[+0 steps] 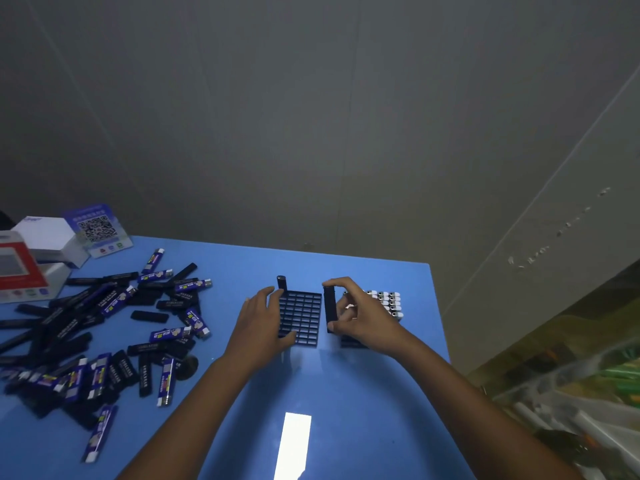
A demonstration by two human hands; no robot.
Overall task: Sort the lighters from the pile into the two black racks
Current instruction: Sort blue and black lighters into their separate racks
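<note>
Lighter: I pinch a black lighter point(330, 308) upright, between the two racks.
Handling: I judge it light, stiff and slick; best taken by its long sides near the top.
Right hand point(360, 317): thumb low, fingers curled over the cap.
Left hand point(261, 318): fingers spread, steadying the near-empty rack point(300, 317) just beside my grip.
Full rack point(389, 303): behind my right hand.
Pile point(104, 327): well left, on the blue table point(346, 393).

It looks like a small shop or packing room: a blue bench point(346, 393) set against bare grey walls carries a heap of branded lighters point(97, 327) at nine o'clock, a QR payment sign point(98, 229) and retail boxes point(31, 258) at ten o'clock, and bagged stock point(571, 393) at four o'clock.
</note>
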